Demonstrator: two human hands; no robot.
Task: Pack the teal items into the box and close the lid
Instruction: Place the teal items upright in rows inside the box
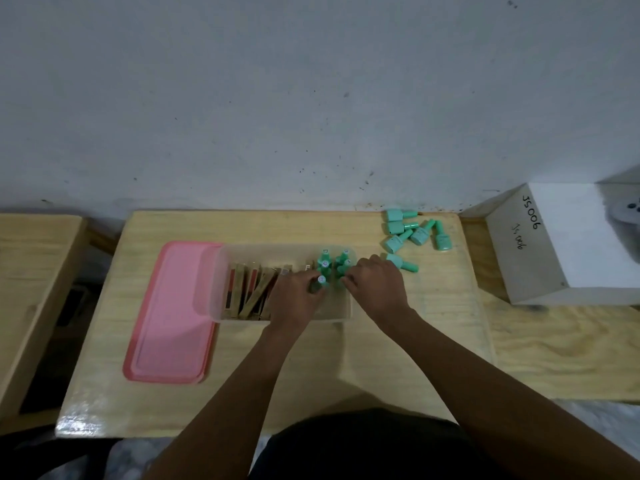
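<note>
A clear plastic box sits mid-table, its left part filled with several tan and red flat packets. Several teal bottles stand upright in its right end. My left hand reaches into the box, fingers closed around one upright teal bottle. My right hand is beside it at the box's right end, fingertips pinched on another teal bottle. The pink lid lies flat to the left of the box. Several loose teal bottles lie at the table's far right; one bottle lies just behind my right hand.
A white open box marked JS006 stands on a lower wooden surface at the right. Another wooden table is at the left. A grey wall rises directly behind the table.
</note>
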